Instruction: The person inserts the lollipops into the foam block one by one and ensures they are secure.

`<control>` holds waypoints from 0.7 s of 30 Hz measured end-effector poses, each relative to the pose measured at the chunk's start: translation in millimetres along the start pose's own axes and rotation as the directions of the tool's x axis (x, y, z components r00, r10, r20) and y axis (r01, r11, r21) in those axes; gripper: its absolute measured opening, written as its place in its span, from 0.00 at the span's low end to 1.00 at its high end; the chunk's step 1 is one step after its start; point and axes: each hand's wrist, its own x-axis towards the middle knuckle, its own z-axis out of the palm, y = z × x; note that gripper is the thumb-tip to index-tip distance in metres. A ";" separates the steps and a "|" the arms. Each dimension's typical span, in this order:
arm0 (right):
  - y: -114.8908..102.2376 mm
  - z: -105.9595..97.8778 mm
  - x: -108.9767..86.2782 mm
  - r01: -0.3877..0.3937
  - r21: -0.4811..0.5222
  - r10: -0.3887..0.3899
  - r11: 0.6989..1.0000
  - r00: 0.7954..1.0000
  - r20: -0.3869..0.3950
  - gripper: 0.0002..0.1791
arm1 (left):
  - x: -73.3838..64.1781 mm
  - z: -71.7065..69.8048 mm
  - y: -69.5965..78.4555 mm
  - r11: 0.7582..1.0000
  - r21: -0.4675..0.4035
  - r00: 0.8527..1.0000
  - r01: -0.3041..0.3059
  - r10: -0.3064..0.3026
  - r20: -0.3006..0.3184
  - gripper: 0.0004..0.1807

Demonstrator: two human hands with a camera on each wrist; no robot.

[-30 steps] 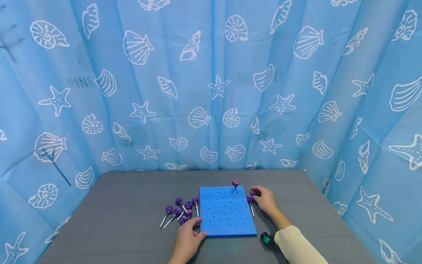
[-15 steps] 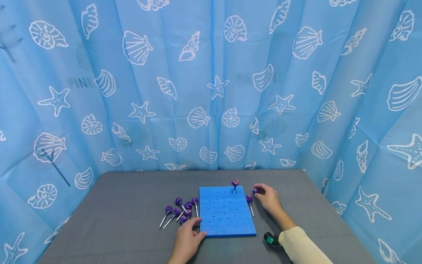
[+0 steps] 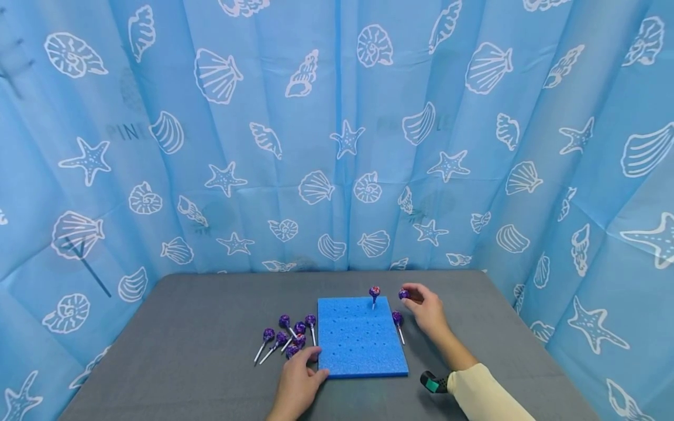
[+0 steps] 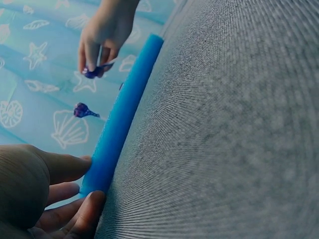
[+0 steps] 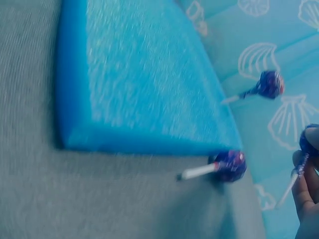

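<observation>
Held lollipop (image 3: 403, 294): stick hidden in the head view (only the purple ball shows); the right wrist view crops the ball, its stick slanting down towards seven o'clock
Right hand (image 3: 430, 313): fingertips pinched on that lollipop, at half past one from the middle of the foam board (image 3: 363, 361)
Left hand (image 3: 297, 383): thumb and fingers closed round the board's near corner, eight o'clock
Lollipop pile (image 3: 281, 338): nine o'clock, overlapping, count unclear

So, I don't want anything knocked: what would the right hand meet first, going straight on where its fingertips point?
Probably the standing lollipop in the foam: the right hand's fingertips point roughly at it, though depth is unclear.
</observation>
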 end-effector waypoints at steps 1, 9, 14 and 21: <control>-2.3 0.4 0.5 0.009 0.024 -0.009 1.000 1.000 -0.014 0.17 | -0.2 -0.1 0.1 1.000 -0.004 1.000 0.005 -0.005 0.003 0.23; -22.6 6.2 5.1 0.066 0.163 -0.054 0.984 0.996 -0.077 0.23 | -0.3 0.6 -2.5 1.000 0.007 1.000 -0.016 0.016 -0.005 0.23; -32.0 11.6 8.6 0.112 0.164 -0.096 0.980 0.990 -0.106 0.21 | 0.2 0.7 -3.1 1.000 0.011 1.000 -0.025 0.025 -0.007 0.23; -37.8 16.8 12.0 0.113 0.147 -0.102 0.983 0.992 -0.080 0.15 | 0.9 0.4 -2.8 1.000 0.004 1.000 -0.011 0.011 0.006 0.23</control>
